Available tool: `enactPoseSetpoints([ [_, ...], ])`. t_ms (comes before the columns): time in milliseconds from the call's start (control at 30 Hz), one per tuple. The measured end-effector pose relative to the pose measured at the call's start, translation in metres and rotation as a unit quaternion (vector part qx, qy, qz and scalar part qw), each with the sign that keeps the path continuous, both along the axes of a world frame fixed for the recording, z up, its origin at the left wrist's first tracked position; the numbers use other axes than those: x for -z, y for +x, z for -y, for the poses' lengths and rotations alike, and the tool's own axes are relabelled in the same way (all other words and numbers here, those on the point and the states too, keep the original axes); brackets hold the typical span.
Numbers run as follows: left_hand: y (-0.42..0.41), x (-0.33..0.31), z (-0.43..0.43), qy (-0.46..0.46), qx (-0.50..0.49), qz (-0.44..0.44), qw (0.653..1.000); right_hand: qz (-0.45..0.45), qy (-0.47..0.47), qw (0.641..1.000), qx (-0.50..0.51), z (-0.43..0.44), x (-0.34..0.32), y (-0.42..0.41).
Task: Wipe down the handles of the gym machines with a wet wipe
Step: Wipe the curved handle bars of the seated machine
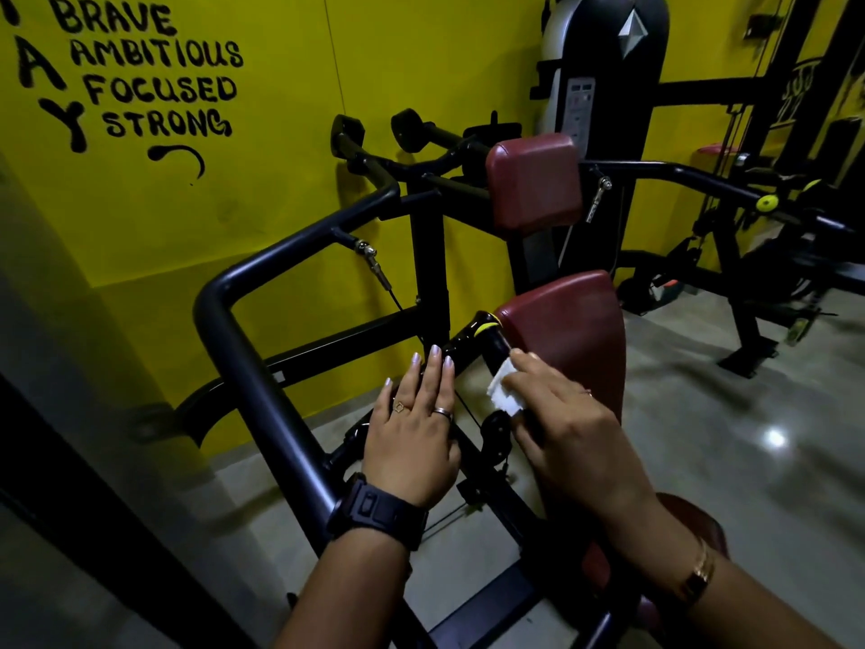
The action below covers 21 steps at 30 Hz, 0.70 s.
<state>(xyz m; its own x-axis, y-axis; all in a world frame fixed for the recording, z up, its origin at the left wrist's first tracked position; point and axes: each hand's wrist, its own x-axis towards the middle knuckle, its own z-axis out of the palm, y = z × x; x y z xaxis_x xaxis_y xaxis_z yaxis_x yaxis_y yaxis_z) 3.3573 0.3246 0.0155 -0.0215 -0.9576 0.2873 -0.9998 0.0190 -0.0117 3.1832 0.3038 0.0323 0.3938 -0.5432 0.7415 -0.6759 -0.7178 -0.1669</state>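
Against the yellow wall [234,227] stands the big black machine [262,381], its thick tube frame bending round two maroon pads [533,180]; another machine [749,194] sits further off to the right. From how things lie, I'd judge the job somewhere in its early or middle stretch. No surface shows me which grips are already clean, and nobody is touching the two capped handles [348,131] at the far end of the frame, well apart from the hands. The work right now is on the short black handle [472,341] with the yellow ring, just beside the lower pad [571,330]. The left hand [416,437] lies flat and released, fingers straight, over the bar near that handle, seemingly steadying it. The right hand [571,428] is grasping the wet wipe [505,395], a folded white square pinched under its fingers and pressed against the handle's stem
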Motion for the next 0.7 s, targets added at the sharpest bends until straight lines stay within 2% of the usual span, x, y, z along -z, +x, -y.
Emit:
enactPoseSetpoints([
  [233, -0.004, -0.007, -0.002, 0.021, -0.014, 0.015, 1.0, -0.07, -0.056, 0.988, 0.129, -0.03, 0.023, 0.008],
  [467, -0.005, -0.009, -0.004, 0.057, -0.028, 0.026, 0.998, -0.171, -0.118, 0.974, 0.09, 0.002, 0.022, 0.019],
  [567, -0.007, -0.011, -0.005, 0.071, -0.037, 0.034, 0.996, -0.161, -0.109, 0.978, 0.07, 0.017, 0.012, 0.023],
  [700, -0.007, -0.013, -0.006, 0.083, -0.041, 0.043, 0.995, -0.09, -0.041, 0.992, 0.072, 0.017, 0.001, 0.019],
])
